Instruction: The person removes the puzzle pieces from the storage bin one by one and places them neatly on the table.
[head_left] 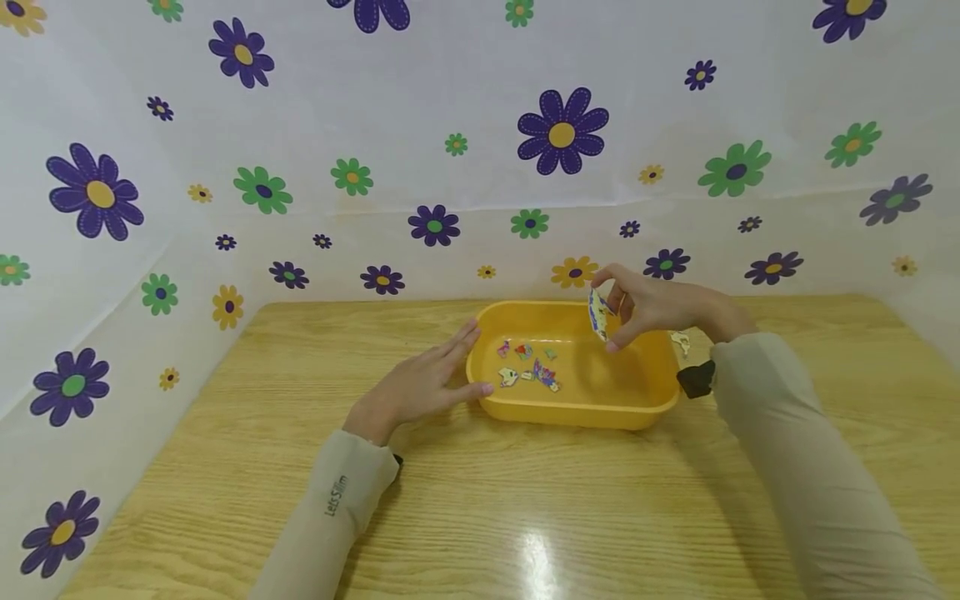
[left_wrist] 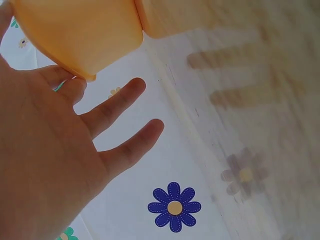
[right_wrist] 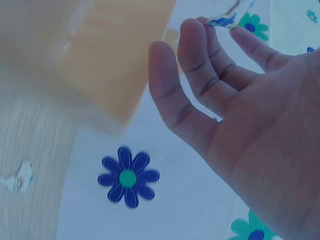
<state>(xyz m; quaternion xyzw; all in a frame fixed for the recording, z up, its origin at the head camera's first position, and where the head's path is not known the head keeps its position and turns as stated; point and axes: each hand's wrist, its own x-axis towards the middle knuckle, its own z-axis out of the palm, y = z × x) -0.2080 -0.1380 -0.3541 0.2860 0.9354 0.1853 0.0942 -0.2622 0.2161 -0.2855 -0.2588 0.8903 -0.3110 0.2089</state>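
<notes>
My right hand [head_left: 660,307] is raised over the right part of a yellow plastic basin [head_left: 573,414]. Between thumb and fingers it pinches a flat cream-and-blue paper-like cutout [head_left: 597,315], tilted on edge; in the right wrist view only a bit of this cutout [right_wrist: 223,21] shows past the fingertips. At the basin's left end my left hand [head_left: 420,379] touches the rim, fingers extended and thumb at the near corner. Several small colourful cutouts lie on the basin floor, among them a purple-and-red one [head_left: 542,373] and a cream one [head_left: 507,377].
A small pale cutout [head_left: 681,342] lies on the wooden table [head_left: 450,517], just right of the basin. Behind the table hangs a white sheet [head_left: 420,108] printed with purple, green and yellow flowers. A black wrist-worn piece [head_left: 697,380] shows at the right cuff.
</notes>
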